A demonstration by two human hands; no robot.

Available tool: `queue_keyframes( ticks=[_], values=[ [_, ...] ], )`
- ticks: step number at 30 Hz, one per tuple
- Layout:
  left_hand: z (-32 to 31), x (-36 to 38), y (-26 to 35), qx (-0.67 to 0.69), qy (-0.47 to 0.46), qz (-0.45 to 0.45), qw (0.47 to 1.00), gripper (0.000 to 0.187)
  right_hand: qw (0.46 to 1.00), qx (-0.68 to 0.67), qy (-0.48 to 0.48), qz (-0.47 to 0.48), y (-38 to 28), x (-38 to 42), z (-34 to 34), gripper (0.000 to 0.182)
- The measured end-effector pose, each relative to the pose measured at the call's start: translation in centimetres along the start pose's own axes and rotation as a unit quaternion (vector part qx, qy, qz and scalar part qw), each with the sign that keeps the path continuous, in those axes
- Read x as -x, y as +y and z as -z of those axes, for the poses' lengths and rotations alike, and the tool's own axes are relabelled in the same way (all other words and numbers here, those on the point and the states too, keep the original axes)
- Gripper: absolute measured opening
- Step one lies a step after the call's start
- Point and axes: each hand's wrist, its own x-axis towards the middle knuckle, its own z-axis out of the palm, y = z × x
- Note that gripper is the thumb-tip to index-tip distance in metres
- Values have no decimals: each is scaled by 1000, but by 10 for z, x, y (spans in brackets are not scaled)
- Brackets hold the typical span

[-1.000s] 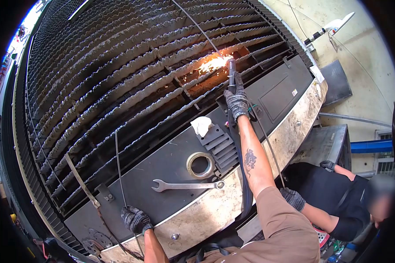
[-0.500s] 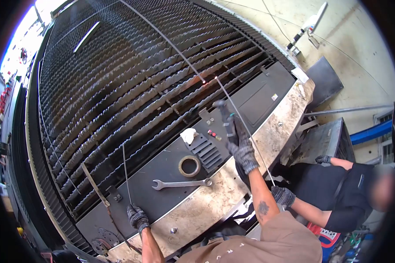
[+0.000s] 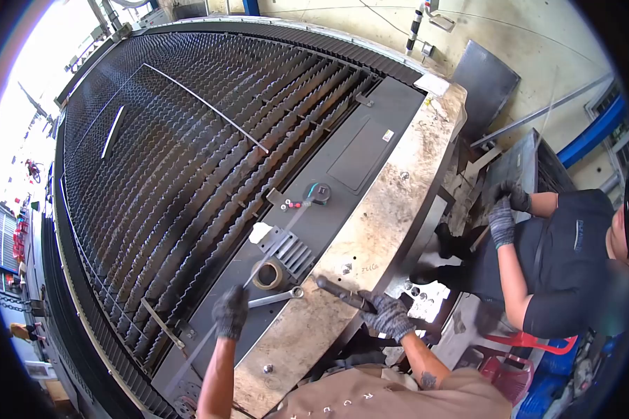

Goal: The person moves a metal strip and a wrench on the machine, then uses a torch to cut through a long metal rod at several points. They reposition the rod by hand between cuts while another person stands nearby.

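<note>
Left hand (image 3: 230,312) closed round thin rod (image 3: 257,268); blur hides fingertips. Rod slants up past tape roll (image 3: 280,274). Right hand (image 3: 388,315) curled round dark tool (image 3: 342,292), tip over pale edge (image 3: 314,318). Wrench (image 3: 272,299) lies just beside tape roll. Long strip (image 3: 206,103) lies on slats (image 3: 189,181). Step in hand looks like handling rod, tool held too. Moving rod calls for care near tape roll and wrench.
</note>
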Motion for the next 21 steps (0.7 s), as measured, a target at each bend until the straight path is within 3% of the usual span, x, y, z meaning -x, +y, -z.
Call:
queue_keyframes(
  ticks=[3, 6, 8, 9, 12, 13, 16, 19, 21],
  values=[
    [-23, -83, 68, -11, -65, -143, 988, 22, 992, -5, 109, 66, 38, 31, -17, 52],
    [-84, -173, 112, -57, 47, -352, 933, 20, 992, -15, 119, -26, 53, 62, -10, 56],
    [-93, -226, 160, -101, -24, -371, 923, 21, 985, -36, 167, -21, 74, 83, -11, 58],
    [-74, -246, 204, -137, -124, -314, 931, 21, 978, -36, 203, -13, 83, 89, -14, 58],
    [-107, -302, 261, -159, -89, -354, 917, 20, 966, -69, 234, -89, 97, 105, -19, 61],
    [-114, -318, 281, -183, -130, -361, 905, 21, 958, -101, 243, -116, 114, 110, -34, 49],
    [-137, -341, 321, -201, -172, -383, 885, 23, 947, -129, 234, -176, 131, 117, -44, 51],
    [-207, -361, 321, -151, -115, -419, 888, 22, 945, -137, 222, -198, 126, 109, -41, 54],
    [-217, -363, 322, -185, -130, -365, 903, 23, 949, -134, 205, -198, 125, 102, -41, 56]
  ],
)
